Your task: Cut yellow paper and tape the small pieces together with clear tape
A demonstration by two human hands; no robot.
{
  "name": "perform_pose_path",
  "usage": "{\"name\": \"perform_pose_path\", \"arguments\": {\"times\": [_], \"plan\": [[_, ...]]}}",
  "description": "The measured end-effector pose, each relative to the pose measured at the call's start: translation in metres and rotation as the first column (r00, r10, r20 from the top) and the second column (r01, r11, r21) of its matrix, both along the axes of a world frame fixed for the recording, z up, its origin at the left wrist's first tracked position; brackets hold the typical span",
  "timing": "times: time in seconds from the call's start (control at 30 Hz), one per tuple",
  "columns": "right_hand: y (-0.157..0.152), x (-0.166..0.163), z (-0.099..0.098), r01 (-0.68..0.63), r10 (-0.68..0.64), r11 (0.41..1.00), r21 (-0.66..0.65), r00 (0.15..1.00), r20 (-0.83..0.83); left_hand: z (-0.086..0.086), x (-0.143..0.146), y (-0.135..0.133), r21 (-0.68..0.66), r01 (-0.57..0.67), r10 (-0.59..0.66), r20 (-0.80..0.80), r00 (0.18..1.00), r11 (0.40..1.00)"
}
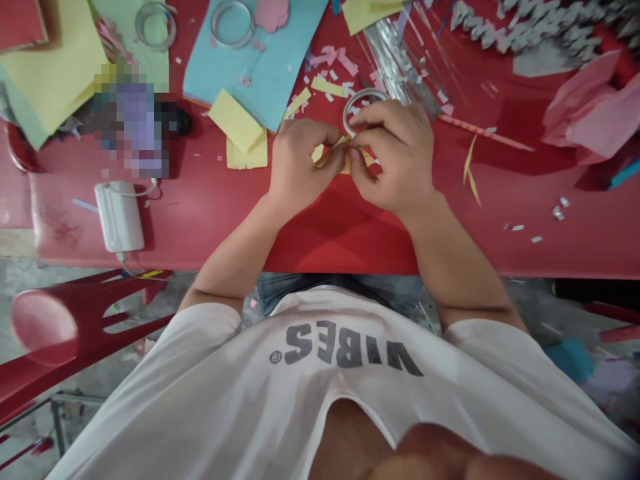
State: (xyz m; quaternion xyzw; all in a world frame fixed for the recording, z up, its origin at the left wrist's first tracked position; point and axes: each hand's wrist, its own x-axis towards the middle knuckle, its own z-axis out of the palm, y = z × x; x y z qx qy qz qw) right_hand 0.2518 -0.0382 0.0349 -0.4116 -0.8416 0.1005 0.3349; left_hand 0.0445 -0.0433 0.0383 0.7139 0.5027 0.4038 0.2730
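Observation:
My left hand (303,160) and my right hand (400,150) meet above the red table, thumbs and fingertips pinched together. Between them they grip a small piece of yellow paper (369,157), mostly hidden by the fingers. A tape roll (349,110) lies just behind the right fingers, partly covered by them. Left of my left hand, yellow paper pieces (237,123) overlap; the lower one has a fringed edge. Short yellow strips (327,87) and white and pink scraps (341,60) are scattered beyond the hands.
Blue paper (200,73) bears another tape roll (231,42) and a pink paper flower (273,15). A white power bank (119,217) with a cable lies left. Clear wrapped sticks (393,63), a striped pencil-like stick (487,133) and pink paper (583,107) lie right. A red chair (90,313) stands lower left.

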Motion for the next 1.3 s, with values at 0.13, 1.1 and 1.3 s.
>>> {"name": "perform_pose_path", "arguments": {"times": [0.13,1.1,1.3], "plan": [[-0.007,-0.003,0.006,0.032,-0.032,0.999,-0.016,0.999,0.020,0.002,0.002,-0.003,0.026,-0.015,0.016,-0.030,0.999,1.000],[-0.011,-0.008,0.005,-0.002,-0.082,0.972,-0.234,0.934,-0.348,0.010,0.004,-0.002,0.063,-0.006,0.001,0.074,0.997,0.998],[0.028,0.011,-0.015,0.053,-0.151,0.979,-0.198,0.838,-0.524,-0.014,-0.008,0.016,-0.194,0.155,-0.113,0.214,0.970,0.969]]}}
